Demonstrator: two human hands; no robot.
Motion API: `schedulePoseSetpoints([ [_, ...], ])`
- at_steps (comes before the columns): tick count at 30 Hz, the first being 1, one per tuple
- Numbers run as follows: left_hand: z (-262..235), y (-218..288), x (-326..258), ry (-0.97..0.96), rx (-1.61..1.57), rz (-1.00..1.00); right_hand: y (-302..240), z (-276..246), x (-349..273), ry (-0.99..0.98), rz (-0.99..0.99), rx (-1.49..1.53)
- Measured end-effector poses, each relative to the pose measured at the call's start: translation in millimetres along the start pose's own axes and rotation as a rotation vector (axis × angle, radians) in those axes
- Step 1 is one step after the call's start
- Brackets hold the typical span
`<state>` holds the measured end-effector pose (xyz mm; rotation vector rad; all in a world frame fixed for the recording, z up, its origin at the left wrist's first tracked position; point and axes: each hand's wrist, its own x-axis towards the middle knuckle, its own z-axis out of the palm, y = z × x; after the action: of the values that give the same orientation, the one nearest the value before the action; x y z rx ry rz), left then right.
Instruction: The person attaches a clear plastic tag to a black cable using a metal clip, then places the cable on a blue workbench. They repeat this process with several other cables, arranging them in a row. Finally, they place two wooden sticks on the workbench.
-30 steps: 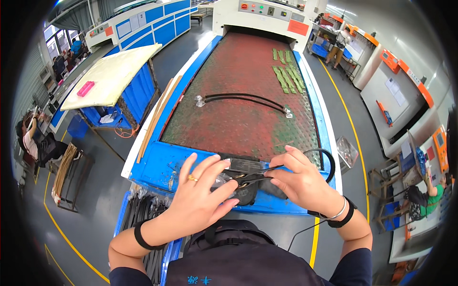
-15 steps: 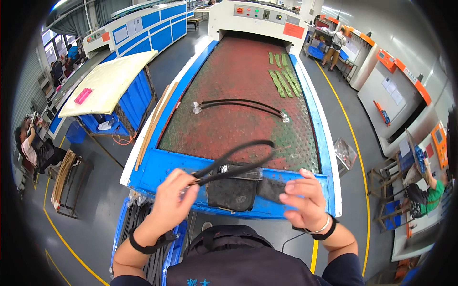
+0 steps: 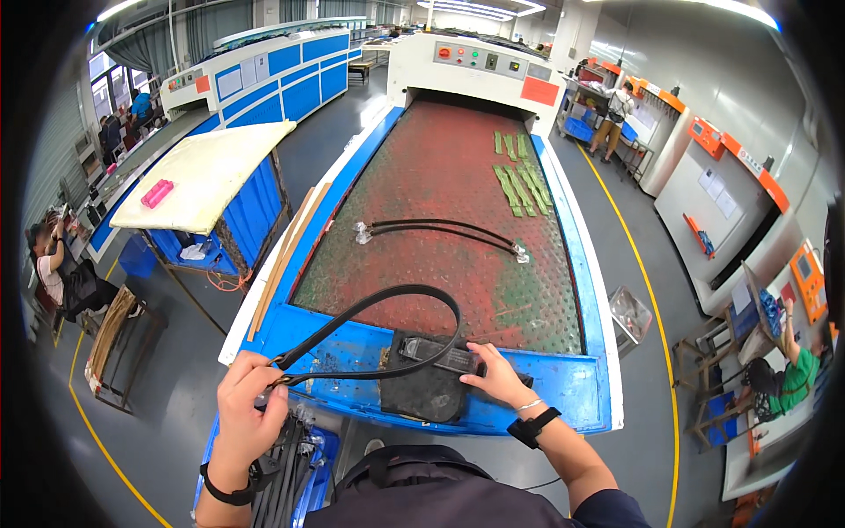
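My left hand (image 3: 248, 407) pinches the two ends of a looped black strap (image 3: 387, 292), where small brass-coloured metal fittings show. The loop stretches to the right over the blue front edge of the conveyor. Beneath its far end lies a black pad (image 3: 421, 398) with a dark oblong case (image 3: 437, 354) on top. My right hand (image 3: 500, 377) has its fingers closed at the case's right end, beside a dark flat piece (image 3: 525, 380). What exactly sits between those fingers is hard to make out.
Two dark straps with clear-wrapped ends (image 3: 440, 225) lie on the conveyor belt (image 3: 422, 185), with several green strips (image 3: 519, 189) farther up. A blue bin (image 3: 317, 480) of dark straps stands at lower left. A yellow-topped table (image 3: 207, 176) is left. Other people work both sides.
My left hand has moved left and down, and the strap loop now hangs wider. My right hand has gone from raised with fingers apart to closed at the case's right end.
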<state>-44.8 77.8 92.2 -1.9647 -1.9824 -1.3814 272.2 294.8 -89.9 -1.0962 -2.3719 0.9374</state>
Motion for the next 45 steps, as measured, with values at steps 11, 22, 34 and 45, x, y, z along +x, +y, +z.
schedulePoseSetpoints([
  [11, -6.1, -1.7, 4.5, 0.064, 0.029, -0.029, -20.5, 2.7, -13.5, 0.38, 0.116, 1.207],
  [22, 30.7, 39.4, 31.1, -0.206, -0.056, 0.342, -143.4, -105.5, -78.0, 0.702, -0.442, 1.014],
  [34, 51.5, 66.3, 35.6, -0.28, -0.152, 0.45, -170.7, -88.6, -84.0, 0.731, -0.344, 0.736],
  [45, 47.8, 67.7, 34.0, -0.306, -0.16, 0.454, -178.1, -85.4, -80.3, 0.719, -0.335, 0.748],
])
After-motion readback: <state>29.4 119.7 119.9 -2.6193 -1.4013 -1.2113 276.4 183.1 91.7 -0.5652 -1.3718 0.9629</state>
